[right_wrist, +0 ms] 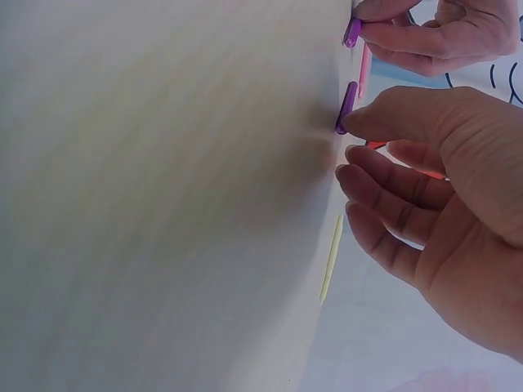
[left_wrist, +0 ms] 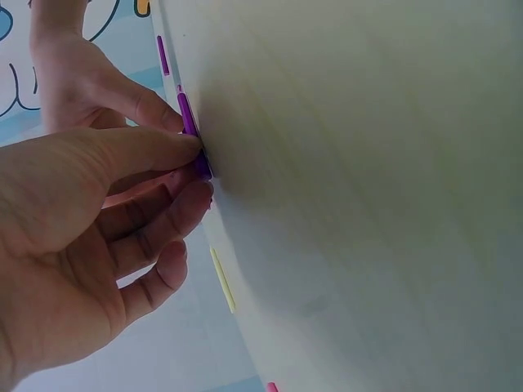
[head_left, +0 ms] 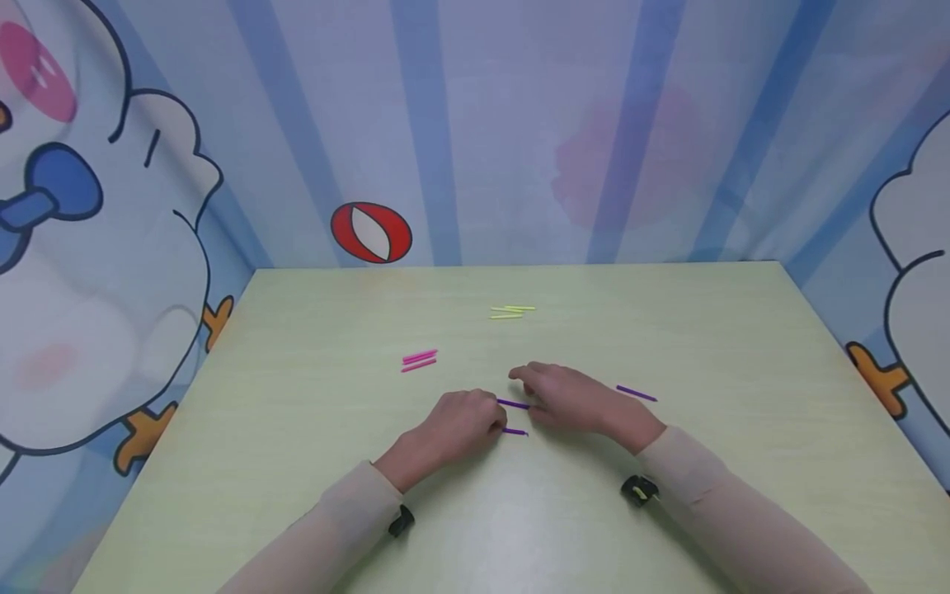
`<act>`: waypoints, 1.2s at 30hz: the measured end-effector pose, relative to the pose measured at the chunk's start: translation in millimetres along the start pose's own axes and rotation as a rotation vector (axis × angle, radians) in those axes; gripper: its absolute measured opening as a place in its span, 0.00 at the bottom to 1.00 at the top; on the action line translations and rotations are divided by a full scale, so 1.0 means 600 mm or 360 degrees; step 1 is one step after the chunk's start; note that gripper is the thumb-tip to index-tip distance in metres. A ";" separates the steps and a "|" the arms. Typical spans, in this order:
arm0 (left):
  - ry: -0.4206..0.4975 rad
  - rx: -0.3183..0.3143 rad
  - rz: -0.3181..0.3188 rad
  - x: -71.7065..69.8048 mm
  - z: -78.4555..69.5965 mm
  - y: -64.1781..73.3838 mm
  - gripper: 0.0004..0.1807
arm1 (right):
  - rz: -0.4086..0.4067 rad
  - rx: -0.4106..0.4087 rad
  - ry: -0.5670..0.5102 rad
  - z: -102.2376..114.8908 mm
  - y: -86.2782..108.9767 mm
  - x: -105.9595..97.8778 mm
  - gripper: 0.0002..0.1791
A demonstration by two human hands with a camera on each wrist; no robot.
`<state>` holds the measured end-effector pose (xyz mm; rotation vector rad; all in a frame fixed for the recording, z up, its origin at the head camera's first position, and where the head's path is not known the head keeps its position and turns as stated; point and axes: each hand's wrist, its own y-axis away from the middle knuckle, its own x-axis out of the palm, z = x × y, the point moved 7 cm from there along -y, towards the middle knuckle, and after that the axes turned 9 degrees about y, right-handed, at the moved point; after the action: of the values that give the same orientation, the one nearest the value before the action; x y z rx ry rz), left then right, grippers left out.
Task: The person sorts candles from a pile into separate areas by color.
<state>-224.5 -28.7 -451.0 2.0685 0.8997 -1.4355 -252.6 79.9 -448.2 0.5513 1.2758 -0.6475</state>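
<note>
Left hand [head_left: 460, 422] pinches lower purple stick [head_left: 515, 431], mid-frame; right hand [head_left: 570, 400] touches upper stick [head_left: 512, 404], grip unclear; both sticks run roughly left-right.

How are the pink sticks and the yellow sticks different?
The pink sticks look bright, the yellow sticks pale. In the head view, the pink ones slant up rightward; the yellow ones lie nearly level. On the table, the yellow ones lie nearer the back edge than the pink ones. Both are thin and straight.

Far sticks [head_left: 508, 316] lie near the middle of the table [head_left: 742, 355]'s far edge, left sticks [head_left: 419, 365] left of centre, near sticks [head_left: 513, 403] between left hand [head_left: 462, 419] and right hand [head_left: 570, 398], lone stick [head_left: 637, 393] rightmost.
</note>
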 end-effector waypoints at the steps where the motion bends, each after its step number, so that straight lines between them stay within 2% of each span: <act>1: 0.0002 0.0001 0.0000 -0.001 0.000 0.000 0.06 | -0.0001 0.0003 0.0001 0.000 0.000 0.000 0.26; 12: 0.0022 0.0006 0.0005 -0.005 -0.003 0.002 0.07 | -0.0021 -0.0013 -0.0066 0.003 0.001 -0.002 0.26; 30: 0.0004 -0.0004 0.0007 -0.001 -0.002 0.000 0.07 | 0.0084 0.0022 -0.0085 0.000 -0.003 0.007 0.26; 36: 0.0015 -0.0014 0.0019 0.000 -0.003 0.001 0.07 | 0.0078 0.0013 -0.0071 0.003 0.000 0.006 0.24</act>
<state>-223.0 -27.7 -450.1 2.0723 0.8939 -1.4145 -250.9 78.5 -451.3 0.5704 1.2145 -0.6212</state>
